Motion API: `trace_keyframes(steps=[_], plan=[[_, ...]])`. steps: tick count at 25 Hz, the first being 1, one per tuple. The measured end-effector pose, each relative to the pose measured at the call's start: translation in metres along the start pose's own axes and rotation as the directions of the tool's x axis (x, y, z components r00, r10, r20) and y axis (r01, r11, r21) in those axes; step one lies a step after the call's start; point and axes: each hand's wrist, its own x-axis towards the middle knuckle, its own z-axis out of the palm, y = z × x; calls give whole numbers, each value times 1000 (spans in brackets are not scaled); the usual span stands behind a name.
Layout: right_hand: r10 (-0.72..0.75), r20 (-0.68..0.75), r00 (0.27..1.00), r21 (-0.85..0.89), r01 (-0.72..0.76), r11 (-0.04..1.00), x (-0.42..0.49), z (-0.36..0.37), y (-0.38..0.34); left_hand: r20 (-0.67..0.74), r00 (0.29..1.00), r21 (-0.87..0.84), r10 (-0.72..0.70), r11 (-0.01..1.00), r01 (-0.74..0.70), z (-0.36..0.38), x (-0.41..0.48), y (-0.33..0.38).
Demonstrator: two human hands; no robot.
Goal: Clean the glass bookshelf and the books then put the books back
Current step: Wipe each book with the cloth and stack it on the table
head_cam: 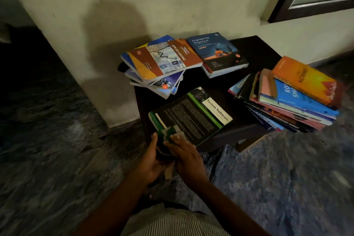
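Book pile far left on the worktop. Our left hand grips the near corner of the System Software book. Our right hand, fingers flat, presses a cloth on it. Second pile right.

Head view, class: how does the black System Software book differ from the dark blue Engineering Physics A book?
The black System Software book lies at the front edge of the table, left hand and right hand at its near corner; the dark blue Engineering Physics A book lies at the back, untouched. The first shows dense print; the second, its front cover. Both are textbooks.
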Motion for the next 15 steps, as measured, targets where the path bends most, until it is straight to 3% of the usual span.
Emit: trace_keyframes(steps=[3,5,8,11,15], plan=[[289,95,952,426,-302,853,16,-45,-8,-10,1000,-33,25,999,-26,-1,0,6],[389,70,919,524,-366,769,29,-74,-4,-17,998,-66,54,996,-55,4,3,17],[347,8,938,475,-309,824,44,-97,0,4,1000,-74,17,997,-17,19,7,40],[359,-34,933,463,-304,833,55,-106,2,-40,999,42,-2,999,3,26,9,51],[310,-80,947,442,-245,863,67,-113,-3,-26,980,169,196,967,-189,34,4,60]])
